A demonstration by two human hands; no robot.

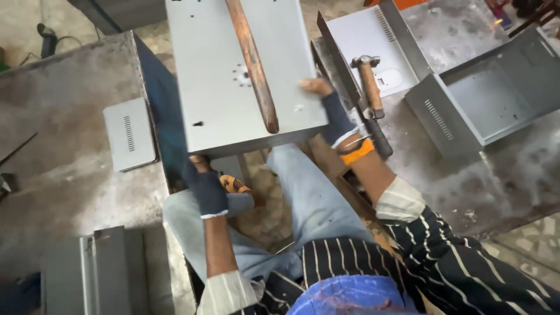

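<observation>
The left hand (pixel 207 185), in a dark fingerless glove, is curling around the near left corner of the grey sheet-metal box (pixel 245 70), fingers gripping its lower edge. The right hand (pixel 331 111), gloved too, is clamping the box's near right edge, thumb lying on top. The box is sitting across the gap between two workbenches, above the person's knees. A rusty wooden-looking bar (pixel 252 61) is lying along its top. A hammer (pixel 369 84) is resting just right of it, beside an open grey tray (pixel 466 111).
</observation>
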